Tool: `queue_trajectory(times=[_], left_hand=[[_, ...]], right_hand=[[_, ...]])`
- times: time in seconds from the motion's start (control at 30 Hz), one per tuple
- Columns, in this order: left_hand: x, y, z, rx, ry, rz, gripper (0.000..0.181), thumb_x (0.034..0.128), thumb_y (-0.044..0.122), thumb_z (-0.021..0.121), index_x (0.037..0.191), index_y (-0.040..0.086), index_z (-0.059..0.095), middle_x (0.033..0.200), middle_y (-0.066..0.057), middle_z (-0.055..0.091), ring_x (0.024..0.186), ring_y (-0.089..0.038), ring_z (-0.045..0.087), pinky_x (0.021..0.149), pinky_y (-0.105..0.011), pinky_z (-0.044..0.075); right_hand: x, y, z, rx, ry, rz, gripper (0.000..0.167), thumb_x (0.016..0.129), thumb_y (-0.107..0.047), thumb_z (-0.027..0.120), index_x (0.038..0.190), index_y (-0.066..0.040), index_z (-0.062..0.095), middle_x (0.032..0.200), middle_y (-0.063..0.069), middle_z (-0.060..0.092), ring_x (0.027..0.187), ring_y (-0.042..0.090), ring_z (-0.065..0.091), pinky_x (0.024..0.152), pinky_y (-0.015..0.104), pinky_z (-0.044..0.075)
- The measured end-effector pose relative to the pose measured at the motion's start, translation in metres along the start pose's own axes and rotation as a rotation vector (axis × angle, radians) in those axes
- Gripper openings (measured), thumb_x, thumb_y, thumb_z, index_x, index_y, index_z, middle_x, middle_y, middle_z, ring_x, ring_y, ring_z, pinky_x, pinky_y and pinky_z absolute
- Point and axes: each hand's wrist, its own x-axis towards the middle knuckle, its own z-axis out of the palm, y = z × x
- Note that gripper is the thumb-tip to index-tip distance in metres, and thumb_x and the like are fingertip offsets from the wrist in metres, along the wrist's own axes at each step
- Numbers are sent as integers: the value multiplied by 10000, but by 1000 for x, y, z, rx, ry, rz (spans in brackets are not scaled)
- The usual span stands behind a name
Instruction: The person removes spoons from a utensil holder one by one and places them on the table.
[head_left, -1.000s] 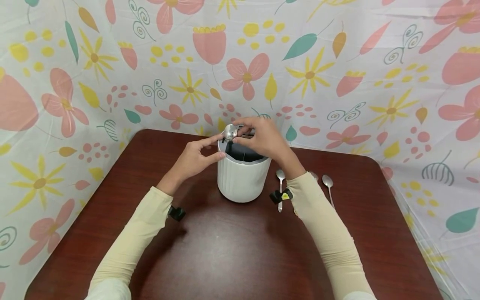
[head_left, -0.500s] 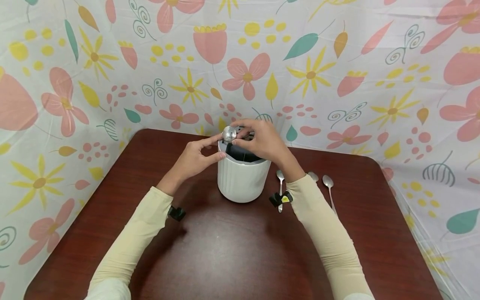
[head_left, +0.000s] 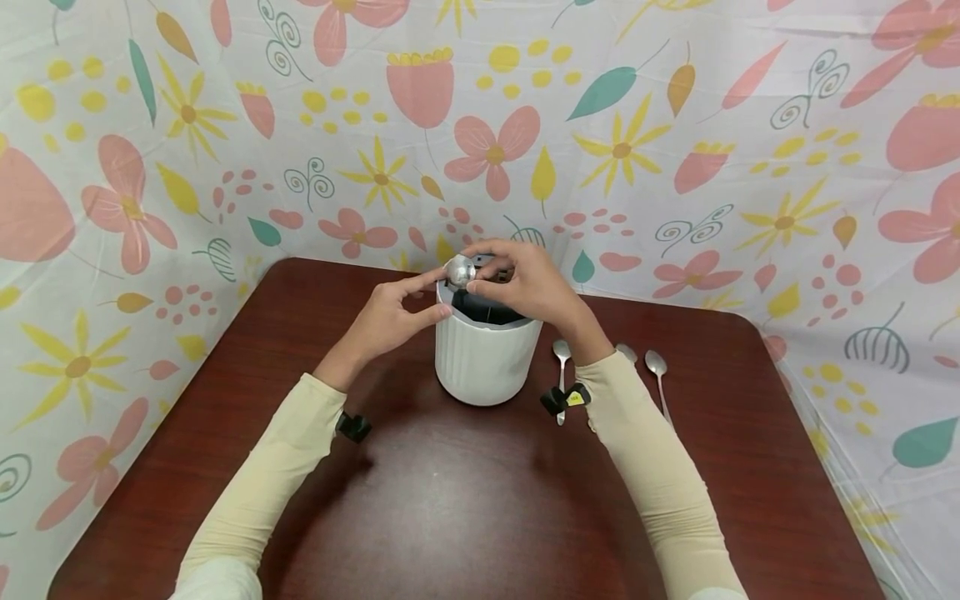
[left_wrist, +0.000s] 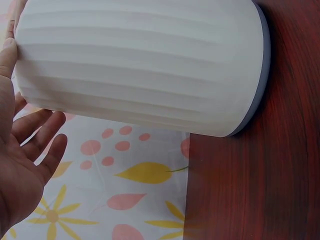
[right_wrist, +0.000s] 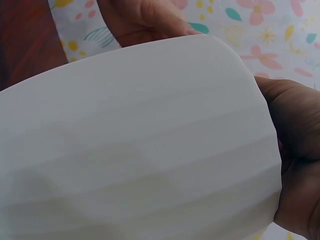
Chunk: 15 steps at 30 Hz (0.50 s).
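Observation:
A white ribbed utensil holder (head_left: 487, 362) with a dark divided inside stands upright on the table. My right hand (head_left: 525, 279), above its opening, pinches a shiny metal spoon (head_left: 460, 271) between thumb and fingers. The spoon's bowl is up at the back left of the rim; its handle is hidden. My left hand (head_left: 390, 317) touches the holder's left rim with thumb and forefinger extended. In the left wrist view, that hand's other fingers (left_wrist: 45, 132) lie loosely beside the white wall. The right wrist view shows the right hand (right_wrist: 300, 150) beyond the rim, the spoon hidden.
To the right of the holder, a spoon (head_left: 561, 354) lies on the dark red-brown table (head_left: 442, 500). Another spoon (head_left: 656, 364) is farther right, and a third spoon's bowl (head_left: 626, 352) shows beside the right sleeve. A flowered cloth (head_left: 622, 225) hangs behind the table.
The spoon's bowl has tilted and shifted slightly at the rim, the right fingers moving a little with it. The left hand and the holder stay in place.

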Motion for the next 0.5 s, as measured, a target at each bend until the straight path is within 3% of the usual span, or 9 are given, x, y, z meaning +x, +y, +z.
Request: queue_trajectory(times=[0.27, 0.5], left_hand=[[1, 1, 0, 9, 1, 18, 604, 936, 449, 744, 1476, 239, 574, 1404, 87, 629, 1124, -193, 544, 707, -368, 483], [1, 1, 0, 11, 7, 14, 586, 931, 452, 748, 1466, 278, 583, 1403, 92, 626, 1125, -189, 551, 688, -364, 480]], right_hand=[[-1, 1, -3, 74, 6, 12, 390, 900, -163, 812, 1274, -120, 710, 912, 46, 769, 845, 150, 707, 677, 299, 487], [1, -1, -8, 159, 33, 24, 395, 909, -120, 792, 1291, -85, 696, 921, 94, 765, 850, 163, 720, 731, 267, 558]])
